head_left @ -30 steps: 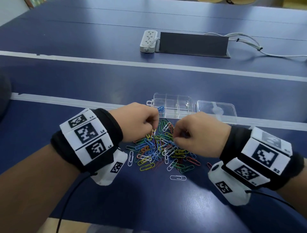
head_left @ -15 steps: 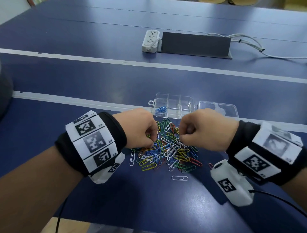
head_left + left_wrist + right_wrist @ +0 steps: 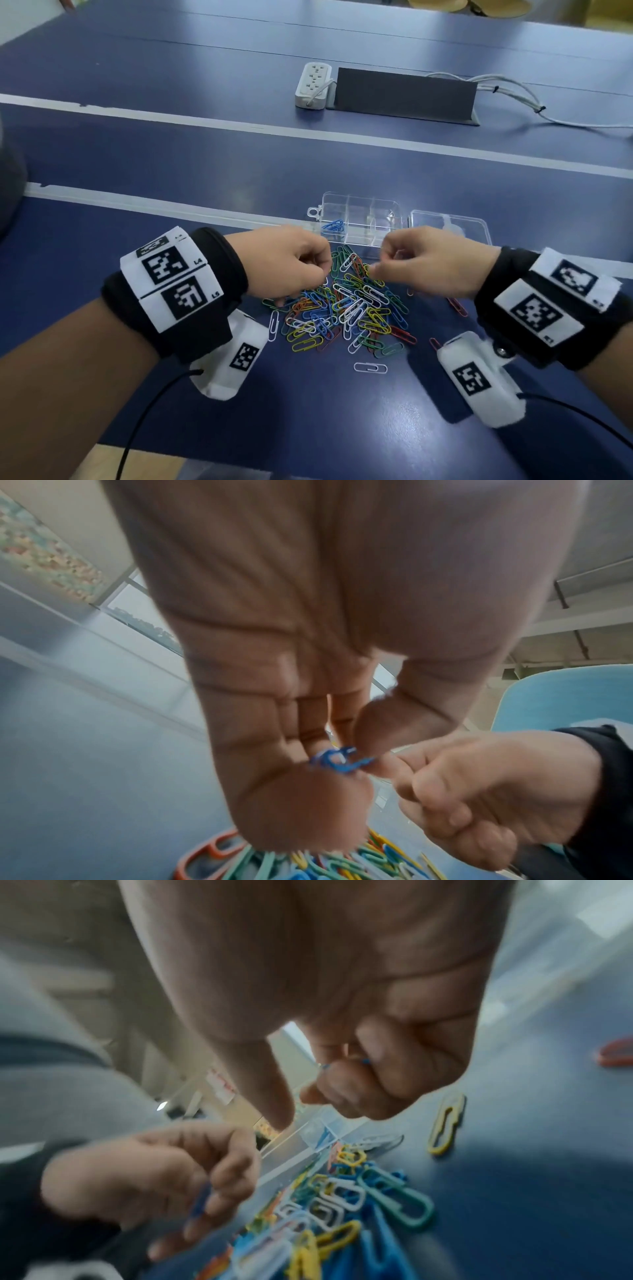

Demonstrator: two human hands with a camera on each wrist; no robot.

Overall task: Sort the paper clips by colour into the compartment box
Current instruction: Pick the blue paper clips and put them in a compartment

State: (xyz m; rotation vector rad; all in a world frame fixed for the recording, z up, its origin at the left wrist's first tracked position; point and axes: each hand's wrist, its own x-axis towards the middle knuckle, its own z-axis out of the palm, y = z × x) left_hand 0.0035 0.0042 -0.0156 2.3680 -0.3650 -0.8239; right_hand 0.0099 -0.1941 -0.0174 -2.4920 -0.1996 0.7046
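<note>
A heap of mixed-colour paper clips (image 3: 346,308) lies on the blue table. Just behind it stands the clear compartment box (image 3: 363,209), with several blue clips (image 3: 334,226) in its near left compartment. My left hand (image 3: 322,274) hovers over the heap's left side, fingers curled, and pinches blue paper clips (image 3: 337,760) between thumb and fingers. My right hand (image 3: 376,267) hovers over the right side with its fingers curled round a blue clip (image 3: 342,1064), of which only the ends show. The two hands are close together, knuckles facing each other.
The box's clear lid (image 3: 452,222) lies open to the right. Stray clips lie around the heap: a white one (image 3: 370,367) in front, red ones (image 3: 457,305) at the right. A power strip (image 3: 313,85) and a dark panel (image 3: 404,94) sit far back.
Both hands have risen slightly off the heap and drawn a little apart, fingers still curled. The heap and the box have not moved.
</note>
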